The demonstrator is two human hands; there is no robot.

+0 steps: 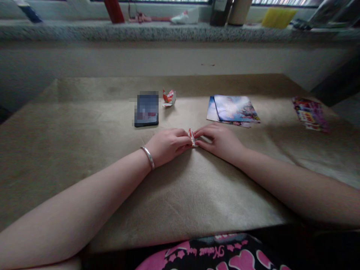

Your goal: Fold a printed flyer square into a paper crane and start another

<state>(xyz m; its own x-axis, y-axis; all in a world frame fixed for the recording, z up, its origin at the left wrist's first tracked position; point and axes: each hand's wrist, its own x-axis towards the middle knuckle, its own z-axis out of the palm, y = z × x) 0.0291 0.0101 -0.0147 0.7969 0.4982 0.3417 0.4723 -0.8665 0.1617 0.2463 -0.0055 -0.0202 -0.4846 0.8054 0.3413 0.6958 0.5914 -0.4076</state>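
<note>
Small folded piece: appears to be paper; finish too small to judge. Folded figure: thin printed paper, creased. Picture sheets: smooth, apparently glossy. Bangle: polished, silvery metal. Table covering: leather-like, finely grained, low sheen, lightly creased. Sill: speckled, granite-like stone. Wall: matt. Garment: printed cloth.

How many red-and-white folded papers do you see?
2: a small red-and-white folded paper between the left hand and right hand, and a larger, spiky red-and-white folded paper beside the dark rectangular phone. The hands may hide more.
</note>
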